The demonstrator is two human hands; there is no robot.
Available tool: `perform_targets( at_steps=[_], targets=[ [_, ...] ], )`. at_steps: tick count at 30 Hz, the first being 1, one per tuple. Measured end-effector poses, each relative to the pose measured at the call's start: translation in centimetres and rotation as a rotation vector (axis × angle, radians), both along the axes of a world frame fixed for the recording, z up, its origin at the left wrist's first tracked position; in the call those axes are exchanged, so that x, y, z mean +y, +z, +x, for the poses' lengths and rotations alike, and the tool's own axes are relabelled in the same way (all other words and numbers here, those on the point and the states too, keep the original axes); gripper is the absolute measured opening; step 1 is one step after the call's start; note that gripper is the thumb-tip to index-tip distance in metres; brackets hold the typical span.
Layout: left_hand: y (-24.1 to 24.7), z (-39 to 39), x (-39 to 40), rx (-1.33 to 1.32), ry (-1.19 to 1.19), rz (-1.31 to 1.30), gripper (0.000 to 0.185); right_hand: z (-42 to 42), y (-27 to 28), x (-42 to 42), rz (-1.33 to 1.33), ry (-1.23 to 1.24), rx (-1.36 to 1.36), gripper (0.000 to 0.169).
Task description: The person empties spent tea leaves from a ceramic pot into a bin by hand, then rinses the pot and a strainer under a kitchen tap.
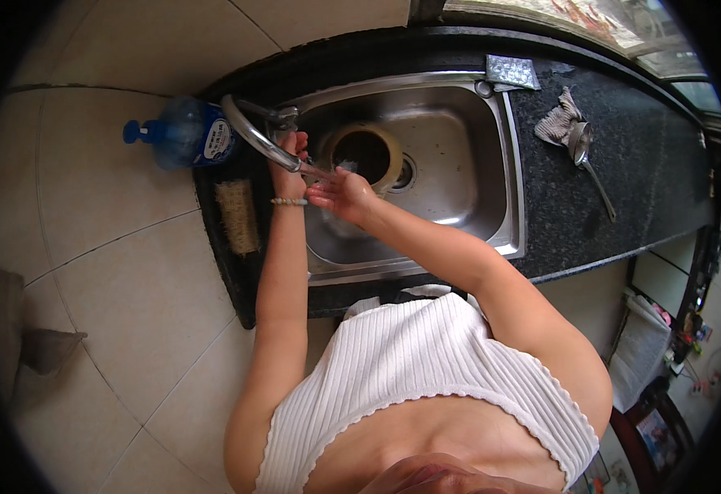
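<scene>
My right hand is held palm up under the stainless steel faucet, its fingers spread in the running water. It holds nothing that I can see. My left hand, with a beaded bracelet at the wrist, reaches up beside the faucet's base. The spout partly hides its fingers, so whether they touch the faucet handle cannot be made out. Below both hands is a stainless steel sink. A round pot with a pale rim and dark inside stands in it, next to the drain.
A blue pump bottle stands left of the faucet. On the counter's left strip lies a tan scrubbing pad. The black stone counter holds a crumpled cloth, a metal ladle and a silvery packet.
</scene>
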State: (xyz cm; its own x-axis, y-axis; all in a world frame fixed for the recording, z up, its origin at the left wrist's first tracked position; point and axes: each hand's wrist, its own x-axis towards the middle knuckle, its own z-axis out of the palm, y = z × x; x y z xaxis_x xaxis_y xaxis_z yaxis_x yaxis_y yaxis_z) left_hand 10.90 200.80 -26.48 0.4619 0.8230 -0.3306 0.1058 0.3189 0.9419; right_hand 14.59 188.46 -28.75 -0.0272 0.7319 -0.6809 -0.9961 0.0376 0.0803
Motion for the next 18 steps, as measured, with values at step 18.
perform_targets(
  at_steps=[18],
  targets=[
    [-8.8,-7.1,-8.2,0.54,-0.477,0.318,0.02,30.8,-0.1,-14.7,-1.547,0.71,-2.231,0.048]
  ],
)
